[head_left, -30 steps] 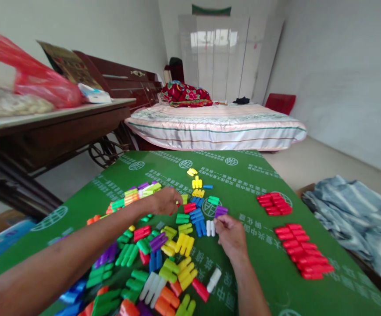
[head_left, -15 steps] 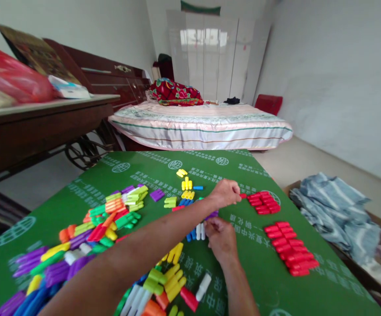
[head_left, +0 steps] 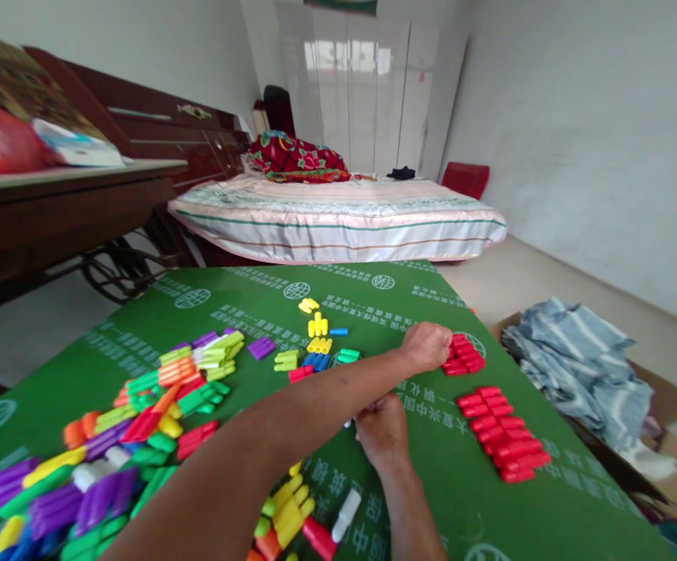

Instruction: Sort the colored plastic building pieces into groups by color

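Note:
My left hand (head_left: 428, 345) reaches across to the right, its fingers closed at the edge of a small red group of bullet-shaped plastic blocks (head_left: 465, 357). A red block is at its fingertips, mostly hidden by the hand. My right hand (head_left: 382, 427) rests low over the board, fingers curled inward and partly covered by my left forearm; what they hold is hidden. Nearer me on the right lies a longer row of red blocks (head_left: 505, 436). Beyond my left forearm are yellow blocks (head_left: 319, 347), a blue block (head_left: 339, 332) and green blocks (head_left: 348, 356).
A mixed heap of coloured blocks (head_left: 101, 499) spreads over the left of the green board (head_left: 245, 292). Close to me lie yellow blocks (head_left: 291, 510) and a white block (head_left: 347, 514). A cardboard box with striped cloth (head_left: 572, 366) stands right; a bed (head_left: 338, 226) stands beyond.
My left hand has moved right, bringing the red block up against the small red group. My right hand stays low, its fingers now more covered by my left forearm. The view has shifted slightly.

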A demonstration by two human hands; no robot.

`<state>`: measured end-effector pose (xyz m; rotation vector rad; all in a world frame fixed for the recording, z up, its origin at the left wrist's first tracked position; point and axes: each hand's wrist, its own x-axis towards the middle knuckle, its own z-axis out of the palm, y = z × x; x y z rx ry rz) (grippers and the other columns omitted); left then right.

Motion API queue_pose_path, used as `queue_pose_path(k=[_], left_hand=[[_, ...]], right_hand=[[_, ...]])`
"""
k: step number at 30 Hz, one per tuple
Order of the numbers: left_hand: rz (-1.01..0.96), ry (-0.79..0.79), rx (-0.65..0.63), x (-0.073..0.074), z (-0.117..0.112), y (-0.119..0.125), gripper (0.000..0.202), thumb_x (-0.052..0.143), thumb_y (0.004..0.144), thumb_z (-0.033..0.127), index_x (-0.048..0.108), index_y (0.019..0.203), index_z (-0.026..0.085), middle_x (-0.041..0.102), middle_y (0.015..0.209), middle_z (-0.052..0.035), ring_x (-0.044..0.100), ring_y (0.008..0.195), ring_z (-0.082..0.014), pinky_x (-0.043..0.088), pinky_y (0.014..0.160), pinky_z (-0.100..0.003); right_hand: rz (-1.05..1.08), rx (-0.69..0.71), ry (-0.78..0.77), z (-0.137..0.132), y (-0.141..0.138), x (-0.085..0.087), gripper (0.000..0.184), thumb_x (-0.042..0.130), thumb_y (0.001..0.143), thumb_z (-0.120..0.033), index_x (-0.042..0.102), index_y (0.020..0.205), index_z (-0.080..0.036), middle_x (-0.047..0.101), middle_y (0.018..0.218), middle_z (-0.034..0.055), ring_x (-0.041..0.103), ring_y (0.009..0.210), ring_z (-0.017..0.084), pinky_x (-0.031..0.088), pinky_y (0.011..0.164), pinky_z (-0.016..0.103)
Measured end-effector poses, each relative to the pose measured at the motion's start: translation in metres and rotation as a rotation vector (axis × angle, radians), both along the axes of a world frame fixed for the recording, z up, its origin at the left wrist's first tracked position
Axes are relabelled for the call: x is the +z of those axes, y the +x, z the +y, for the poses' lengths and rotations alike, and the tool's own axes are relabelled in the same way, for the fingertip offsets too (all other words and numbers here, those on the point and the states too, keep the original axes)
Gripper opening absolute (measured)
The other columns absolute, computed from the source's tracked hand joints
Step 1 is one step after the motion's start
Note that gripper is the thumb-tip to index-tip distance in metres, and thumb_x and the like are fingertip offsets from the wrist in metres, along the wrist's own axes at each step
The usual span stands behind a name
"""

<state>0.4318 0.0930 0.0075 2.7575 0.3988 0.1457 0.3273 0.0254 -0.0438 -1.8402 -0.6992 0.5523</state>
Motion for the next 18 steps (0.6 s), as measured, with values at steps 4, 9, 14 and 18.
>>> queue_pose_path(k=[4,9,14,18], left_hand=[[-0.002,0.064,-0.037,-0.0011,-0.0010,0.0024,0.018,0.049,0.077,0.021,0.067,0.080,0.022,0.070,0.095,-0.0018,0.063,0.090,-0.0172,0.049,0.076,-0.026],[0.002,0.107,-0.064,-0.0021,0.0013,0.0030,0.019,0.048,0.078,0.021,0.066,0.081,0.021,0.069,0.094,-0.0032,0.063,0.090,-0.0188,0.050,0.076,-0.029],[0.000,0.125,-0.067,-0.0039,0.0026,0.0018,0.016,0.050,0.076,0.021,0.066,0.078,0.019,0.067,0.093,-0.0051,0.062,0.089,-0.0199,0.050,0.073,-0.029],[-0.021,0.120,-0.050,-0.0044,0.0040,0.0009,0.014,0.052,0.076,0.021,0.066,0.078,0.020,0.066,0.091,-0.0036,0.062,0.086,-0.0172,0.050,0.072,-0.026]], right_hand=[[0.000,-0.017,0.000,-0.0004,0.0004,0.0007,0.025,0.048,0.067,-0.018,0.050,0.042,-0.021,0.051,0.038,-0.0005,0.047,0.039,0.014,0.032,0.041,0.023],[-0.010,-0.009,-0.028,-0.0010,0.0019,0.0023,0.026,0.047,0.065,-0.018,0.049,0.040,-0.021,0.051,0.037,0.0001,0.047,0.039,0.014,0.031,0.041,0.024],[-0.014,-0.004,-0.045,-0.0016,0.0017,0.0042,0.027,0.048,0.067,-0.021,0.050,0.041,-0.022,0.051,0.038,0.0015,0.049,0.040,0.015,0.032,0.042,0.024],[-0.009,0.006,-0.056,-0.0014,0.0014,0.0026,0.026,0.049,0.069,-0.021,0.052,0.043,-0.021,0.053,0.039,0.0012,0.051,0.042,0.015,0.032,0.042,0.024]])
